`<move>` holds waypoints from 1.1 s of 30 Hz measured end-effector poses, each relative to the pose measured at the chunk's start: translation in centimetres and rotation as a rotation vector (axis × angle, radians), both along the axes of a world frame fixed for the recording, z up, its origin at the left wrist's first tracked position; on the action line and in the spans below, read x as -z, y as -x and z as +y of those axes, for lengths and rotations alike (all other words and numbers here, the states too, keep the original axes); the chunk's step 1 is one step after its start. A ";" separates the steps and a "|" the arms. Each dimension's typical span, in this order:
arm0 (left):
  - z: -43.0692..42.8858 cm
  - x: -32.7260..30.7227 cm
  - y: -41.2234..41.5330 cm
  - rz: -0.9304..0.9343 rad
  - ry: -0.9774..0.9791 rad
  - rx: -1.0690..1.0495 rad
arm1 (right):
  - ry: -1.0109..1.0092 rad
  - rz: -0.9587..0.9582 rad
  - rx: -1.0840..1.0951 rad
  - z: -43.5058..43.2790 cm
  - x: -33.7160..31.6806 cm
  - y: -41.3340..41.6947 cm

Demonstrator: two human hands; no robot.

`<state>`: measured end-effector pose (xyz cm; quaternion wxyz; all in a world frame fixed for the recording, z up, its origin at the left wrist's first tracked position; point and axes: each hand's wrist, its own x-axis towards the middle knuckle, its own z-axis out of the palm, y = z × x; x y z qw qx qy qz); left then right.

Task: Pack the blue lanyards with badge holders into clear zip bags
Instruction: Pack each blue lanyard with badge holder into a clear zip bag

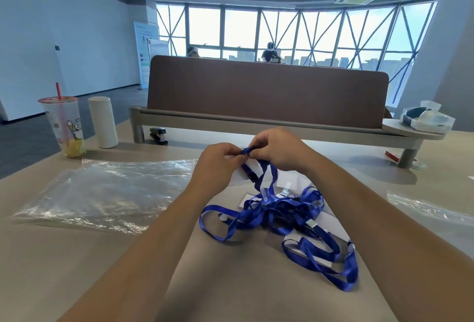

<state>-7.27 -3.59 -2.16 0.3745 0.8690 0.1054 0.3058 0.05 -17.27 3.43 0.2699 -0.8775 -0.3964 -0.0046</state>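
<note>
Nearest the lens, two bare forearms reach forward over the pale wooden desk [77, 257], and between them lies the tangle of blue lanyards [282, 216], heaped on the desk over flat white badge holders [331, 221] whose clear clips poke up through the loops. One lanyard strand rises out of the heap to the hands. The left hand [215, 165] and the right hand [279, 149] meet above the far edge of the heap, fingertips of both pinched shut on the top of that strand, with a white card hanging just under the left fingers.

The largest thing beyond is the brown desk divider [266, 93], standing across the far side on a grey rail. Left of the arms a stack of clear zip bags [107, 190] lies flat and crinkled, with nothing visible inside; another clear bag [425, 211] lies at the right edge, its contents not discernible. On the rail's right end sits a clear plastic packet [425, 119] holding dark and white items too blurred to name. At far left stands a plastic drink cup [64, 126] with a red straw and a little yellow drink at the bottom, and just beside it an upright white cylinder [103, 121]. A black stapler [159, 135] lies under the rail.
</note>
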 end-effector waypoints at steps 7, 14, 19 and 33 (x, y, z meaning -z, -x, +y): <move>0.9 -1.1 0.3 0.038 -0.052 -0.047 | 0.115 0.017 0.057 -1.3 0.8 -0.8; 1.7 -3.1 0.2 -0.041 -0.019 -0.125 | 0.070 -0.030 0.184 -1.7 0.6 -2.1; 2.2 -4.4 0.5 -0.057 -0.053 -0.119 | -0.348 0.008 0.208 -1.5 -2.5 -2.1; 0.9 -6.8 2.7 -0.044 -0.035 0.015 | -0.092 -0.125 0.161 -3.5 -6.7 0.6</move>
